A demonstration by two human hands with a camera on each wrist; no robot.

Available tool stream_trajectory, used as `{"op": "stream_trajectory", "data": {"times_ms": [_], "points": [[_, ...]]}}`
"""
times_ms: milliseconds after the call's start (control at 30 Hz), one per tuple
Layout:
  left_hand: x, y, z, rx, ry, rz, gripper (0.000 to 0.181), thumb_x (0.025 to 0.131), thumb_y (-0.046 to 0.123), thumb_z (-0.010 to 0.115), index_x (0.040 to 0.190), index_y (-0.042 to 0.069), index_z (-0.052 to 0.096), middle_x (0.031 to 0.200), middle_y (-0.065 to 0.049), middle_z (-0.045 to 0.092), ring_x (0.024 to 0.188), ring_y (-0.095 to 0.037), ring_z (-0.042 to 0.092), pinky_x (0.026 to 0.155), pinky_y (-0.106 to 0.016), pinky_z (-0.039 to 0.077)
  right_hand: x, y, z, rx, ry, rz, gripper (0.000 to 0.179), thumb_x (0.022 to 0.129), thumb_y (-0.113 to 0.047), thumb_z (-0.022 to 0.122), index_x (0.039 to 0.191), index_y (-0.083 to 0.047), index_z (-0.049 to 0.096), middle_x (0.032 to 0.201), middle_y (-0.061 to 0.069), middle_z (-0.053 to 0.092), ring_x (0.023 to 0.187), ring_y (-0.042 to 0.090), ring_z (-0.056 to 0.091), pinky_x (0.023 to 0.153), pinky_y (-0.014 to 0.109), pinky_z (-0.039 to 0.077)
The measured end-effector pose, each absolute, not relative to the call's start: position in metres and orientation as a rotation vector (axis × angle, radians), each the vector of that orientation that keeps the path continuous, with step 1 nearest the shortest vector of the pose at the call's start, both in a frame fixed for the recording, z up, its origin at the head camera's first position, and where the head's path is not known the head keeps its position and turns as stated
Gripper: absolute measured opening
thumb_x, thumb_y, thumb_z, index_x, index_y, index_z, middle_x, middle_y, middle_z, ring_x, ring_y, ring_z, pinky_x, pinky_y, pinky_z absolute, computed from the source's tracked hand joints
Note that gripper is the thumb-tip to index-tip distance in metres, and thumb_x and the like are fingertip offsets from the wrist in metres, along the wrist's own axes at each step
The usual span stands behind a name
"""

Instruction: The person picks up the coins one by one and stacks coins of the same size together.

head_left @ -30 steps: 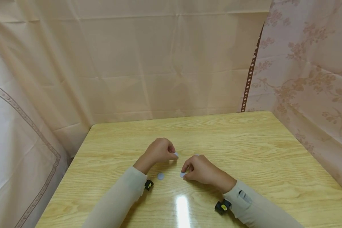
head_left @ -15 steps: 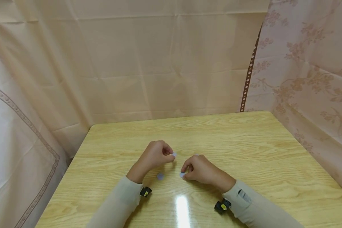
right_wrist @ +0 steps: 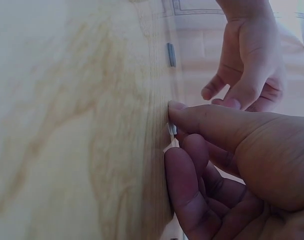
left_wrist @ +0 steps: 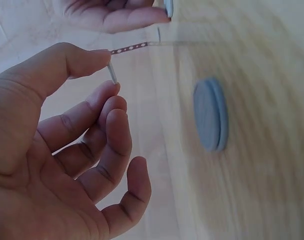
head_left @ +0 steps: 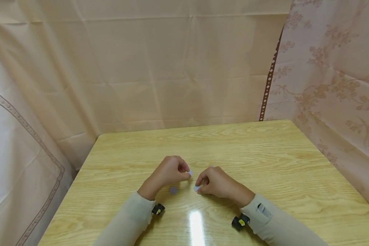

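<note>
- Two bare hands work close together over a pale wood-grain table (head_left: 249, 150), fingertips facing each other across a narrow gap.
- The left hand (head_left: 169, 171) pinches a small whitish disc (head_left: 190, 173) between thumb and index fingertip, its other fingers loosely curled. This disc is raised above the table; the left wrist view shows it edge-on as a thin line, slightly tilted.
- The right hand (head_left: 218, 182) pinches a second disc (head_left: 197, 188) with thumb and index finger, low at the table. Its edge runs nearly level with the surface; whether it touches the wood cannot be told.
- A third, greyish disc (head_left: 173, 190) lies flat on the table, just on the near side of the left hand, broad face up. Close up, its rim shows two layers; one grooved piece or two stacked, it is unclear.
- Being round, the discs have no pointed end; their long axis is any line across the face.
- A pale sliver (head_left: 212, 167) peeks out beyond the right hand, mostly hidden.
- The table's far edge is well ahead of both hands, with the side edges well out to left and right, leaving room around them.
- Count: two hands, three plainly visible discs, one sliver, one table.
</note>
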State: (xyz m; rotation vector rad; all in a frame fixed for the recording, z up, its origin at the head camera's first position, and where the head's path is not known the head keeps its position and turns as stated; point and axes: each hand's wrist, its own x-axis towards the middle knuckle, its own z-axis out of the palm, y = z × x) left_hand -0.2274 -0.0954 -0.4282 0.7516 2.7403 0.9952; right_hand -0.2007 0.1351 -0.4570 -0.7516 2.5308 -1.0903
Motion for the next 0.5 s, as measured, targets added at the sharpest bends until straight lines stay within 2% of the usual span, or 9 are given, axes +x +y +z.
{"op": "stream_trajectory", "data": {"times_ms": [300,500], "points": [[-0.220,-0.083,-0.433,0.788,2.690,0.916,0.011,0.083,0.021,0.082,0.089,0.012,0.078,0.087,0.006,0.072,0.075,-0.005,0.064,0.070,-0.022,0.056,-0.202,0.137,-0.459,-0.755,2.495,-1.118,0.007,0.088,-0.014,0.082,0.095,-0.013,0.081,0.063,-0.003,0.067,0.048,0.005,0.051,0.045,0.019,0.041],[-0.218,-0.079,-0.437,0.793,2.681,0.845,0.011,0.083,0.025,0.085,0.083,0.018,0.077,0.081,0.011,0.070,0.069,-0.004,0.062,0.067,-0.022,0.054,-0.202,0.137,-0.459,-0.755,2.501,-1.123,0.009,0.087,-0.015,0.084,0.095,-0.013,0.081,0.058,-0.002,0.065,0.045,0.005,0.046,0.043,0.018,0.036]]}}
